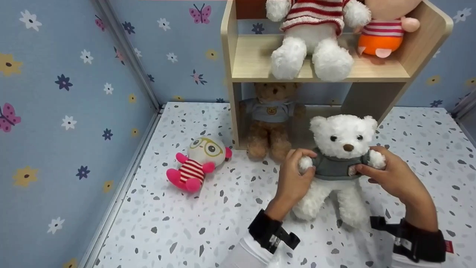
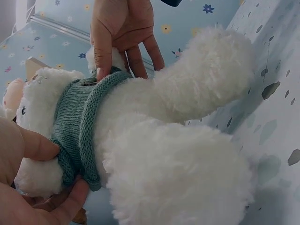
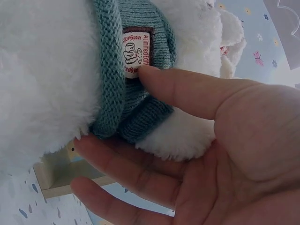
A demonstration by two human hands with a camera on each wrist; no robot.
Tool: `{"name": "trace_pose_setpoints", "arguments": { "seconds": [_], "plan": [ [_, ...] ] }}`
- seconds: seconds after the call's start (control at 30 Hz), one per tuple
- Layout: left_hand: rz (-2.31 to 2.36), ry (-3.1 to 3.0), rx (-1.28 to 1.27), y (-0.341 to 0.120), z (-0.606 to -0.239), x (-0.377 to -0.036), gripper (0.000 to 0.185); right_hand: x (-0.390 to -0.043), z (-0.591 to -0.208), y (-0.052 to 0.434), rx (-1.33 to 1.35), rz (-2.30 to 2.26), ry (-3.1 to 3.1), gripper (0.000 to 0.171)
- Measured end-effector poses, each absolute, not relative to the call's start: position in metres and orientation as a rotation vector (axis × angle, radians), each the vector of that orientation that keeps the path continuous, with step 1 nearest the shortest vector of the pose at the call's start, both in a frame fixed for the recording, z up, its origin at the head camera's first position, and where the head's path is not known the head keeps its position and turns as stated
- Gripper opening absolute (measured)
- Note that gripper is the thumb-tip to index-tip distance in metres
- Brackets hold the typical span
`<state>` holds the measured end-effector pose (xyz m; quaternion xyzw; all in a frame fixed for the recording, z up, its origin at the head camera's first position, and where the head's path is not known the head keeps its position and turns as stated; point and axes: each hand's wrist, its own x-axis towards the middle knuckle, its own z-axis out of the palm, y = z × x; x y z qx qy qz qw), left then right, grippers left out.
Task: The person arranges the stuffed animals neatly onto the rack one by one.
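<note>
A white teddy bear point(image 1: 346, 137) in a grey-green knitted sweater point(image 2: 75, 110) faces the head camera, upright between both hands. My left hand point(image 1: 293, 175) grips it at one arm and the sweater's side, thumb and fingers around the white paw. On the other side my right hand point(image 1: 396, 173) holds the bear's other arm, its thumb on the sewn label point(image 3: 137, 54) of the sweater. In the right wrist view the fingers curve behind the bear's side. The bear's legs hang down over the speckled tabletop point(image 1: 230, 223).
A pink doll with yellow glasses point(image 1: 195, 163) lies on the left. Behind stands a wooden shelf point(image 1: 253, 59). A brown bear point(image 1: 269, 126) sits in its lower part; a striped-sweater plush point(image 1: 316, 48) and an orange-bottomed toy point(image 1: 381, 39) sit above. Patterned walls point(image 1: 74, 149) border the table.
</note>
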<state>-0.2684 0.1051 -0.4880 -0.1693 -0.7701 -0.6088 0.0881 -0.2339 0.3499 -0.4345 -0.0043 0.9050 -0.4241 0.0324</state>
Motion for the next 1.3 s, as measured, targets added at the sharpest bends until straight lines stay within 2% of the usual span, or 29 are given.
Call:
{"name": "trace_pose_setpoints", "arguments": {
  "seconds": [1.3],
  "plan": [
    [-1.802,-2.28,-0.491,0.1045,-0.4849,-0.2685,0.033,-0.2366,-0.4342,0.3436,0.107,-1.307,2.886,0.044]
  ]
}}
